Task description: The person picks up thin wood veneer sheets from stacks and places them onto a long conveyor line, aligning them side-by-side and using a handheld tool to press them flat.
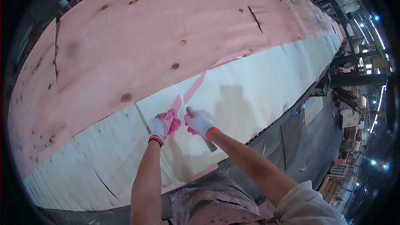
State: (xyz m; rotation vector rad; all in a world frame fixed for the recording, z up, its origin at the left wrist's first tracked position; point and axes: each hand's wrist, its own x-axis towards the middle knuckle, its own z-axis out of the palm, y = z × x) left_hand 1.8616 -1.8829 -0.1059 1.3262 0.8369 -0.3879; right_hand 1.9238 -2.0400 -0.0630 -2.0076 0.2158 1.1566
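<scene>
Over the pale, flat veneer sheet point(258, 96): left white-gloved hand point(166, 123) pinching thin pink veneer strip point(177, 101), likely light, brittle, best held mid-length; right hand point(199, 123) closed around flat grey tool point(211, 145).

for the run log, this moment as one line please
left hand: holding pink strip; right hand: gripping dark tool; beneath: pale sheet

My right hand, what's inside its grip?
Apparently a grey tool: one end pokes out beyond your right hand, and the flat other end shows near the wrist. The gloved hand covers its middle, so the full shape can't be seen.
</scene>
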